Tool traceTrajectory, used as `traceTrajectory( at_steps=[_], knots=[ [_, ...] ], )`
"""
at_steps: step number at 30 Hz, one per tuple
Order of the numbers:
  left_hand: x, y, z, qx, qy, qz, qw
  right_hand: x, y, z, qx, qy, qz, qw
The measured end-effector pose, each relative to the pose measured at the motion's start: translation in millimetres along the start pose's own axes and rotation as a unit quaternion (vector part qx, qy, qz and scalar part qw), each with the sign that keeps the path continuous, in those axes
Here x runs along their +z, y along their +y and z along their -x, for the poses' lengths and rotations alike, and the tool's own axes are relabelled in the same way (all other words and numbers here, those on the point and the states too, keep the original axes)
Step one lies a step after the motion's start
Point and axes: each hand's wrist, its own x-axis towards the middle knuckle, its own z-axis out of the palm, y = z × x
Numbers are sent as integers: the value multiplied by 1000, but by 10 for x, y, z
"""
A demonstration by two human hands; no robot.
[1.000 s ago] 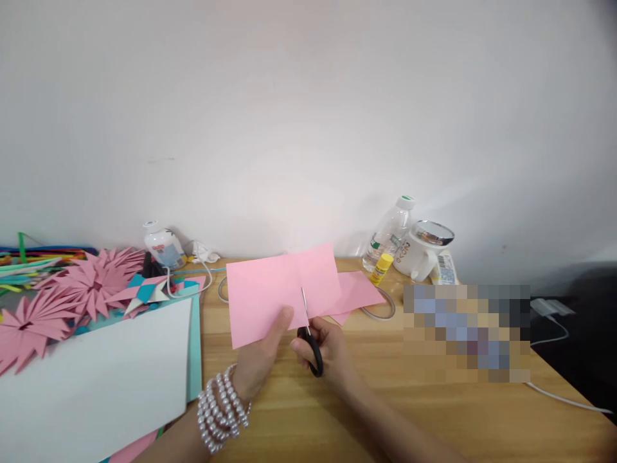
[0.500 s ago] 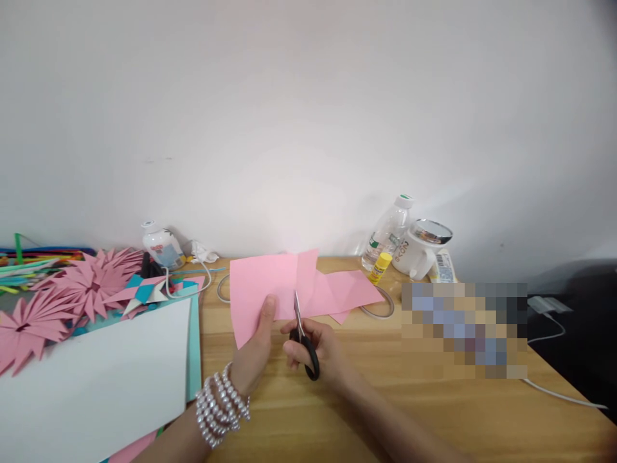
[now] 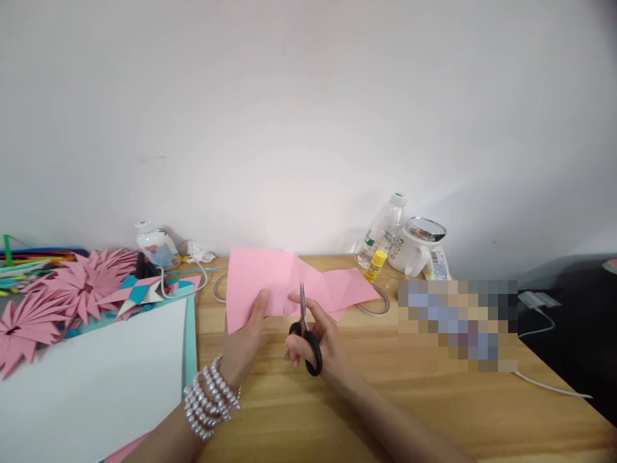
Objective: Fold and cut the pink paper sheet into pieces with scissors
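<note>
My left hand [image 3: 245, 337], with a pearl bracelet on its wrist, pinches the lower edge of a pink paper sheet [image 3: 258, 280] held up over the wooden table [image 3: 385, 399]. My right hand [image 3: 318, 337] grips black-handled scissors [image 3: 304, 334], blades pointing up at the paper's right side. The thumb of that hand touches a second pink piece [image 3: 347, 286] lying just to the right, partly behind the scissors.
White and teal sheets [image 3: 96, 379] lie at the left with pink folded paper flowers [image 3: 72, 289] and coloured strips behind. A small white bottle [image 3: 153, 244], cables, a water bottle [image 3: 380, 231], a yellow glue stick [image 3: 375, 265] and a white mug [image 3: 414, 247] stand along the wall.
The pink sheet was one piece with the scissors cutting up its middle; now the right part has dropped away to the table and the left part has lowered.
</note>
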Motion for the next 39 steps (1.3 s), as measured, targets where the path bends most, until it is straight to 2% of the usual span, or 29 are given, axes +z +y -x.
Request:
traceTrajectory(
  at_steps=[2, 7, 10, 16, 24, 30, 34, 39],
  knots=[
    [48, 57, 7, 19, 17, 2, 1000, -3, 11, -12, 5, 7, 2, 1000],
    [136, 170, 18, -6, -48, 117, 992, 1, 37, -33, 16, 6, 3, 1000],
    [151, 186, 15, -10, -63, 140, 988, 1, 43, -34, 14, 14, 6, 1000],
    [155, 201, 16, 7, -39, 129, 991, -23, 77, -37, 9, 22, 14, 1000],
    [46, 71, -28, -10, -28, 71, 997, -35, 98, -43, -4, -26, 18, 999],
    [134, 193, 8, -20, -48, 147, 988, -46, 131, -45, -8, -16, 20, 1000],
    [159, 208, 15, -26, -50, 183, 982, -31, 135, -34, -5, -18, -16, 1000],
    [180, 218, 12, -43, -26, 219, 974, 7, 119, -8, 0, -40, -29, 999]
  ],
)
